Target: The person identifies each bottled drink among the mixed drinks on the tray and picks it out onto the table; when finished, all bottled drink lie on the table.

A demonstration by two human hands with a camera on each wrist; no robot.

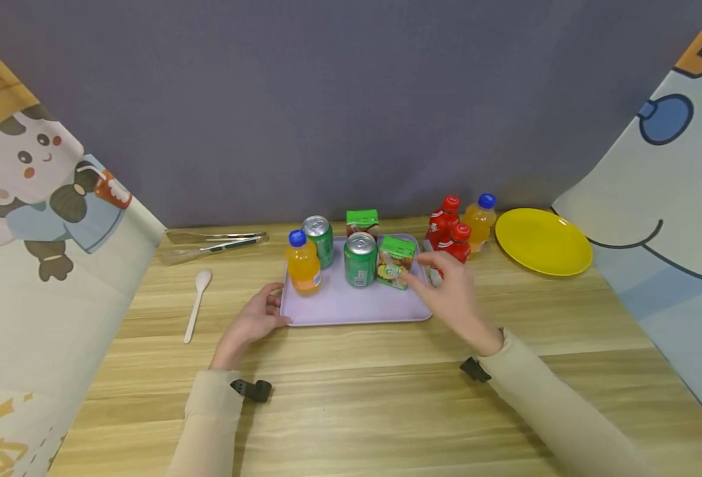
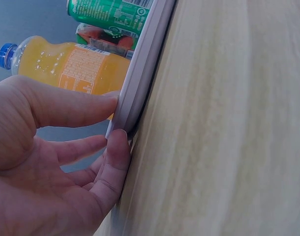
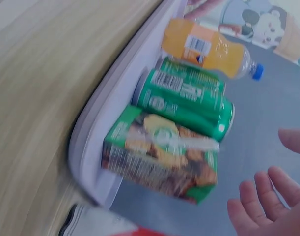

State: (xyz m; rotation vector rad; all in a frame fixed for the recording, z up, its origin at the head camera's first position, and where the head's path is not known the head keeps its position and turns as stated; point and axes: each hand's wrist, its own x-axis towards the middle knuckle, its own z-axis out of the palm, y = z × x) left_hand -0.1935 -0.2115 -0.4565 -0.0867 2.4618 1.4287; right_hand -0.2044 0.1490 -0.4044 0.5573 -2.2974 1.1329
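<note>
A lilac tray (image 1: 333, 311) lies on the table, bearing an orange juice bottle (image 1: 304, 266) with a blue cap, two green drink cans (image 1: 360, 262) and two green drink cartons (image 1: 395, 263). My left hand (image 1: 257, 319) grips the tray's front left corner; in the left wrist view its thumb (image 2: 76, 104) meets the rim and the fingers wrap the outer side. Beside the front carton hovers my right hand (image 1: 453, 291), thumb and fingers spread. The right wrist view shows a gap between this hand (image 3: 272, 201) and the carton (image 3: 162, 152), with nothing held.
Right of the tray stand two red bottles (image 1: 455, 244) and another orange juice bottle (image 1: 479, 222). A yellow plate (image 1: 543, 242) lies at the far right. On the left are a white spoon (image 1: 197, 305) and metal tongs (image 1: 226, 244), close to the grey back wall (image 1: 351, 112).
</note>
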